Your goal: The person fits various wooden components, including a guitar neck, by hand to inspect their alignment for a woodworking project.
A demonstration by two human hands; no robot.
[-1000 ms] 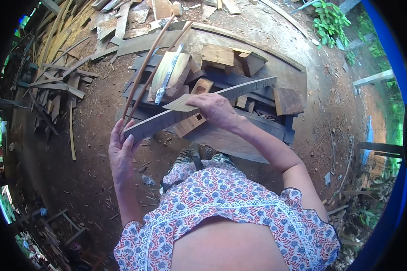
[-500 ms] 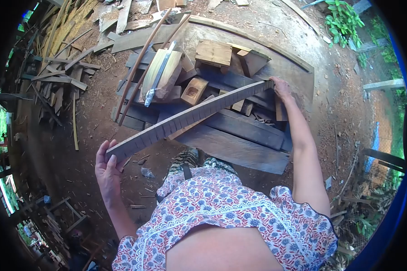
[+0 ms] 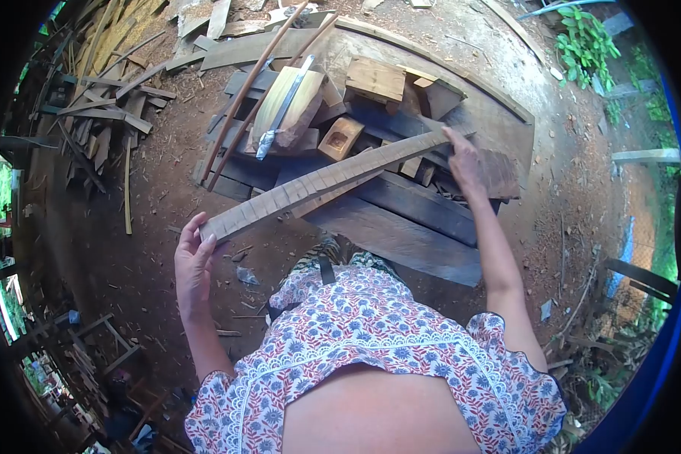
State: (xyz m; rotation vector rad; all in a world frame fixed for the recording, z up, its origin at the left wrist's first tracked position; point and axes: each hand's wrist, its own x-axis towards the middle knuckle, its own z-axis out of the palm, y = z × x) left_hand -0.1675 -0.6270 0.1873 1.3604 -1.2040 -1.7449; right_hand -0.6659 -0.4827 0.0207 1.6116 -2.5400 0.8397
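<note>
A long wooden strip (image 3: pixel 318 180) with many crosswise marks or cuts slants over the low wooden bench (image 3: pixel 401 244). Its lower left end rests between the thumb and fingers of my left hand (image 3: pixel 194 261). Near the upper right end, my right hand (image 3: pixel 467 163) grips the strip from the side. Beneath and beyond it on the bench lie a small wood block with a hollow (image 3: pixel 340 138), a pale wood block (image 3: pixel 284 110) with a metal-coloured bar (image 3: pixel 286 106) on top, and a squarish wood block (image 3: pixel 374 79).
Two thin reddish-brown rods (image 3: pixel 253 83) lean across the bench's left side. Scrap wood (image 3: pixel 106 113) is piled on the dirt floor at the left. A leafy plant (image 3: pixel 585 47) grows at the upper right. A pale post (image 3: pixel 647 156) stands by the netting at the right.
The strip has turned over in my hands, showing a lighter, broader face. My left hand has moved slightly right and up; my right hand sits a little lower along the strip's end.
</note>
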